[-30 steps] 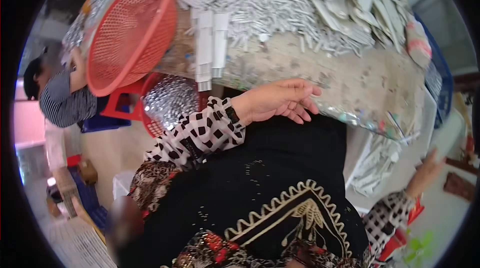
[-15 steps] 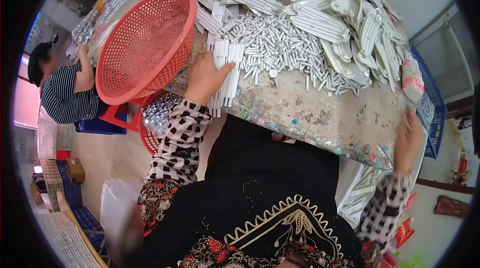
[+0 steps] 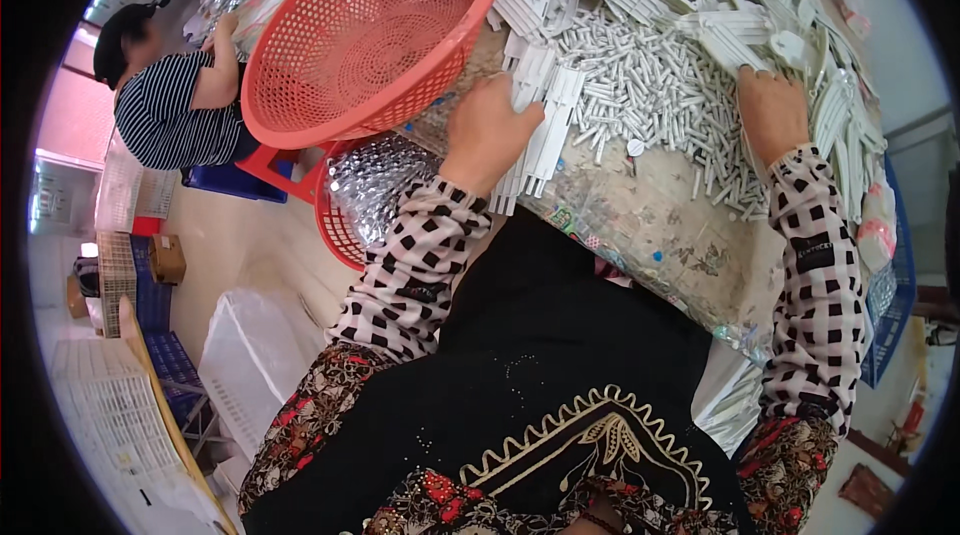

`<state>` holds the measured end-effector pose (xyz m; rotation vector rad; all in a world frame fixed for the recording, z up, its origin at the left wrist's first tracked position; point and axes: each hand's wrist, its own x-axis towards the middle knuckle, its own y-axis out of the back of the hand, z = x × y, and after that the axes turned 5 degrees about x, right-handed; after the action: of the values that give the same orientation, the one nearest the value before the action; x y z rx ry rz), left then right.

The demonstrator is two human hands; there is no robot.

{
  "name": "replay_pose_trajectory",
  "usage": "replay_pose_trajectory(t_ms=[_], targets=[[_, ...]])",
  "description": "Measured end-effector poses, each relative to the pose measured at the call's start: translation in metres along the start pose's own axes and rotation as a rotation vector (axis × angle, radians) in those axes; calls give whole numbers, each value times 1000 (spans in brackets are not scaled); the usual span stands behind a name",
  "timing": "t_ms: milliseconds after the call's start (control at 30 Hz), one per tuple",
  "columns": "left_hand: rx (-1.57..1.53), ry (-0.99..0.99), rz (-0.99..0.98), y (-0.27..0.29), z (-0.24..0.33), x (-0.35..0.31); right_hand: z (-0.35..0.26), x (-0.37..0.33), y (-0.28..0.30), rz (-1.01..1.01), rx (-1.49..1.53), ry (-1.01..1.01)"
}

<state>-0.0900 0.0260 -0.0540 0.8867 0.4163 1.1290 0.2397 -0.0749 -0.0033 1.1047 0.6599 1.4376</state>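
Note:
My left hand point(image 3: 488, 133) rests at the table's near edge against several flat white strips point(image 3: 548, 130) laid side by side. Its thumb stretches apart over them, while the other fingertips are partly hidden. Farther right, my right hand point(image 3: 773, 117) has its fingers bent down onto the end of a bundle of flat white slats point(image 3: 733, 43); the fingertips are hidden. Between my hands spreads a heap of short, silvery-white rods point(image 3: 640, 85). A small round white disc point(image 3: 635, 148) lies at its near side.
A red perforated basket point(image 3: 375, 45) leans at the table's left, above another red basket point(image 3: 340, 225) of shiny silvery pieces. White slats point(image 3: 850, 125) pile at the right and back. Beyond stands a blue crate point(image 3: 893, 305). A person in a striped shirt point(image 3: 175, 115) works at far left.
My right hand has moved from the table's right edge up and inward to the white slats. My left hand stays by the strips. The whole view has shifted.

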Motion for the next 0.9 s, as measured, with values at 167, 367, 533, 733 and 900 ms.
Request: replay_pose_trajectory(t_ms=[167, 367, 533, 733, 900], targets=[[-355, -131, 223, -11, -12, -18, -28, -48, 43, 343, 560, -94], [-1148, 225, -610, 4, 38, -44, -77, -183, 10, -52, 1652, -371], [-1474, 350, -870, -16, 50, -54, -86, -196, 45, -210, 946, -325], [-1596, 228, -885, -42, 67, -61, -90, -200, 44, -155, 978, -304], [-1570, 159, -925, -43, 83, -69, -109, -195, 64, 78, 1430, -232]])
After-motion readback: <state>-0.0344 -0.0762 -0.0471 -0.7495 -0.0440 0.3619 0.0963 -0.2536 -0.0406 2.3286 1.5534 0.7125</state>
